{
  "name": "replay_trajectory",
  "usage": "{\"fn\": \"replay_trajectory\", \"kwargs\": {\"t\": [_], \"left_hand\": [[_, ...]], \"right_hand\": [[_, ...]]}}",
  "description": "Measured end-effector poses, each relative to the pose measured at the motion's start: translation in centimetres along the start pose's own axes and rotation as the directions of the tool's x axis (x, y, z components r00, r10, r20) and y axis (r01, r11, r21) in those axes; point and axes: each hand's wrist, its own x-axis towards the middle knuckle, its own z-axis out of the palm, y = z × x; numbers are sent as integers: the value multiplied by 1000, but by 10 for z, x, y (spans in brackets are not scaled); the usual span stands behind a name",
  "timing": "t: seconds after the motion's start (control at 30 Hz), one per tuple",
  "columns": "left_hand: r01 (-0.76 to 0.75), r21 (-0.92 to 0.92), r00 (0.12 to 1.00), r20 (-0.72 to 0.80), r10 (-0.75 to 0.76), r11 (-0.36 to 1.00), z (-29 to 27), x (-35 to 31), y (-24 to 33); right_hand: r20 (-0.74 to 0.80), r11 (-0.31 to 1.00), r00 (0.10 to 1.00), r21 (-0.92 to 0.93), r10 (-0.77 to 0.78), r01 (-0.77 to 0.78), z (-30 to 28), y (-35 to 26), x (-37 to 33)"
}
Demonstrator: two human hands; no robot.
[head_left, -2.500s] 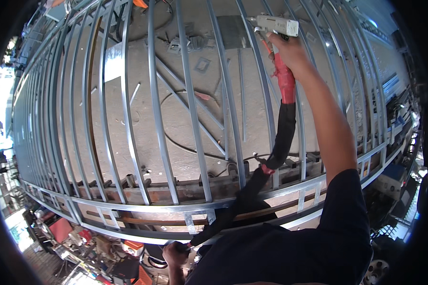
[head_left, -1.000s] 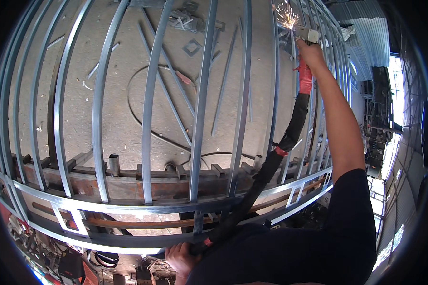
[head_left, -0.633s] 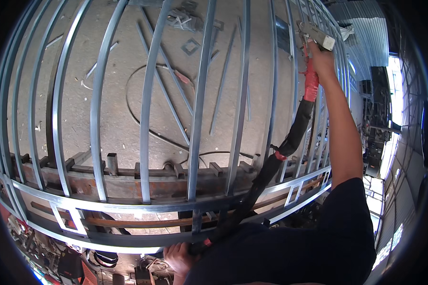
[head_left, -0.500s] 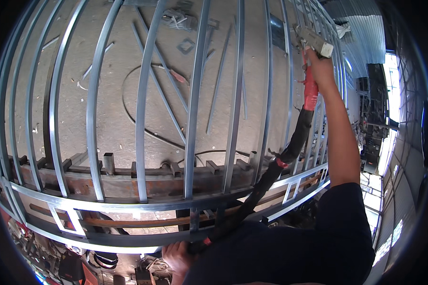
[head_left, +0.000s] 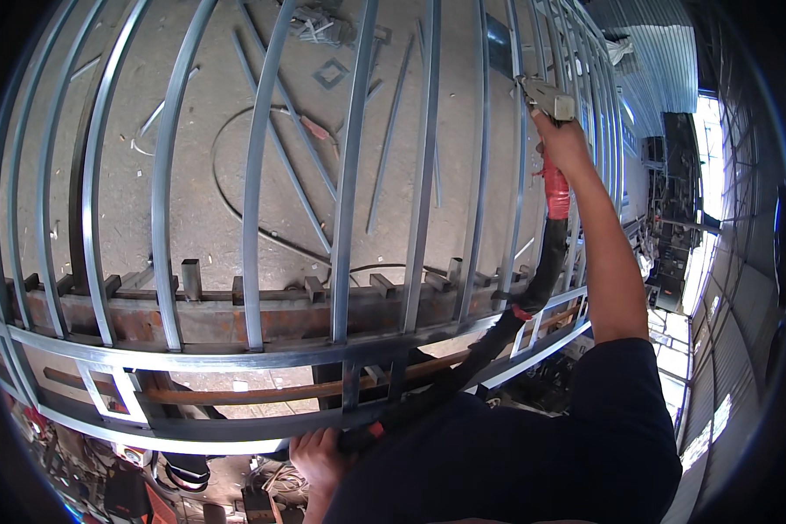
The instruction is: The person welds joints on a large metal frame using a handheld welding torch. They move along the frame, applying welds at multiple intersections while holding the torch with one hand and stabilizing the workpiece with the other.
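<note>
My right hand (head_left: 566,144) is closed round the red-taped grip of a welding gun (head_left: 552,98). The gun has a pale, boxy head, which is up against the far right bars of a large metal frame (head_left: 345,175); whether its tip touches a bar is too small to tell. A thick black-wrapped cable (head_left: 489,345) with red tape bands hangs from the grip and runs across to my body. Near the frame's front rail (head_left: 218,444), my left hand (head_left: 317,458) has its fingers curled round the lower part of this cable.
Under the bars, loose metal strips (head_left: 389,140) and a thin cable with a red-handled end (head_left: 316,128) lie on the concrete floor. A rusty beam (head_left: 210,323) with upright stubs crosses below the frame. Corrugated sheets (head_left: 655,79) stand far right; a red-and-black machine (head_left: 131,493) sits lower left.
My right hand and the welding gun have moved left and slightly nearer along the bars. The whole view has shifted a little. Both hands keep their grips.
</note>
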Motion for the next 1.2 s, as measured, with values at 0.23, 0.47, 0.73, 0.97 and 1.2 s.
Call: {"fn": "replay_trajectory", "kwargs": {"t": [0.23, 0.47, 0.73, 0.97, 1.2], "left_hand": [[-1, 11, 1000, 6, 1, 1000, -5, 0, 2], [-11, 5, 1000, -10, 11, 1000, -3, -1, 1], [-15, -23, 1000, 5, 15, 1000, -9, 3, 1], [-10, -22, 1000, -6, 10, 1000, -3, -2, -3], [-26, -30, 1000, -15, 25, 999, -4, -1, -4]], "right_hand": [[-12, 1000, 1000, -29, -10, 9, 9, -12, 6], [-22, 997, 999, -59, 43, -45, 12, -16, 5], [15, 999, 1000, 32, 26, -27, 12, -14, 2], [17, 999, 999, -25, 36, -36, 10, -10, 2], [13, 998, 999, -47, 44, -43, 9, -4, 3]]}}
